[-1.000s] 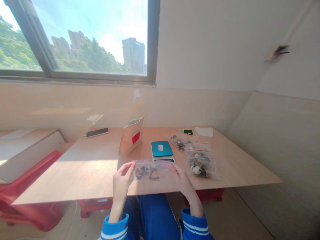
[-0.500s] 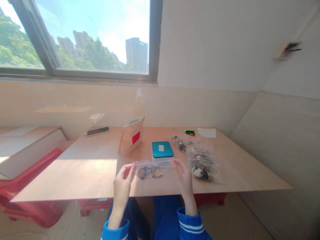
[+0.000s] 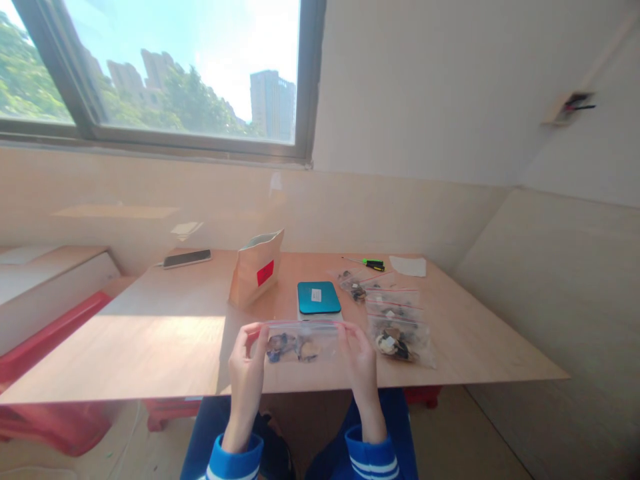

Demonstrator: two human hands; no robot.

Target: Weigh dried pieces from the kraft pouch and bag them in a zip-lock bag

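Observation:
I hold a small clear zip bag with dark and pale bits inside, upright above the near edge of the wooden table. My left hand pinches its left end at the top. My right hand pinches its right end. Both hands are closed on the bag's seal strip. Just behind the bag sits a small scale with a teal top.
Several filled zip bags lie to the right of the scale. A kraft paper pouch with a red label stands behind to the left. A phone, a green-handled tool and a white paper lie at the far edge. Red stools stand left.
My hands have drawn slightly closer together along the bag's top edge, and the bag sits a little lower and nearer to me. The view has shifted slightly.

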